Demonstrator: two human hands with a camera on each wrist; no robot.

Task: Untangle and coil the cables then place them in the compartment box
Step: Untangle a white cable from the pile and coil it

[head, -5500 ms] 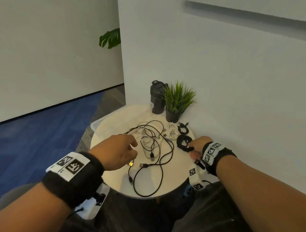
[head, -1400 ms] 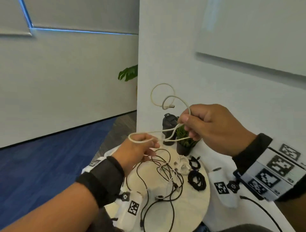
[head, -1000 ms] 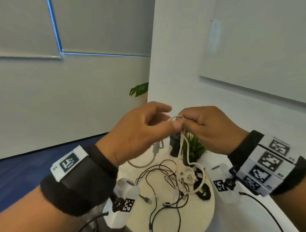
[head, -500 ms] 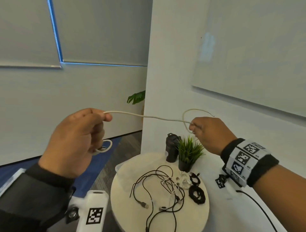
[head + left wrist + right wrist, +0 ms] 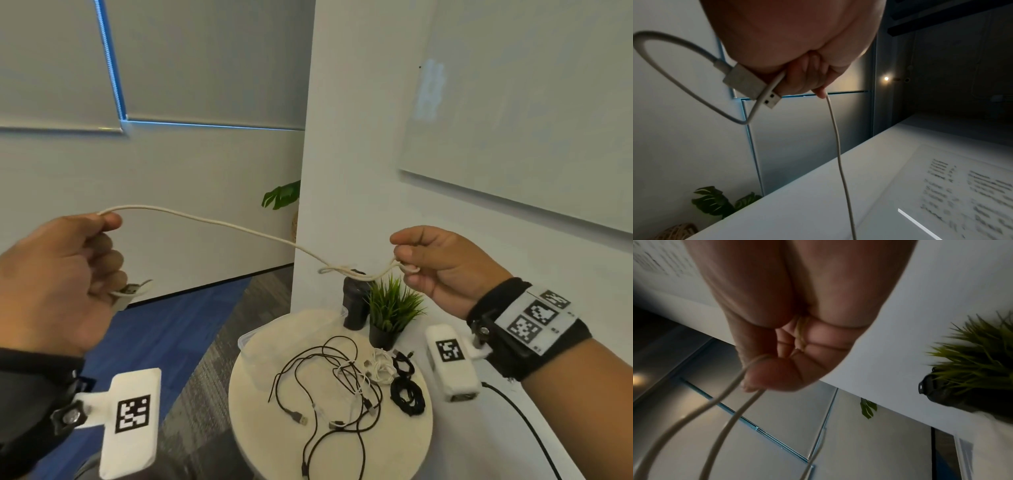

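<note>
White cable: held in the air above the round tabletop, strung between both hands with a slack sag and a small loop near the right end. Left hand: grip curled, thumb and forefinger pinching the cable at its top, the lower fingers tucking a short loop and the USB plug against the palm. Right hand: grip closed, fingers pinching a doubled strand of the same cable; in the right wrist view two strands run out from between the fingertips. Black cables: loose tangle spread over the middle of the tabletop, several plugs showing. Small white cable bundle: just right of the tangle. Two coiled black cables: at the right edge of the tabletop, one behind the other. Clear plastic box: at the far left rim of the tabletop; compartments not discernible. Dark bottle and potted green plant: side by side at the back, against the white wall
</note>
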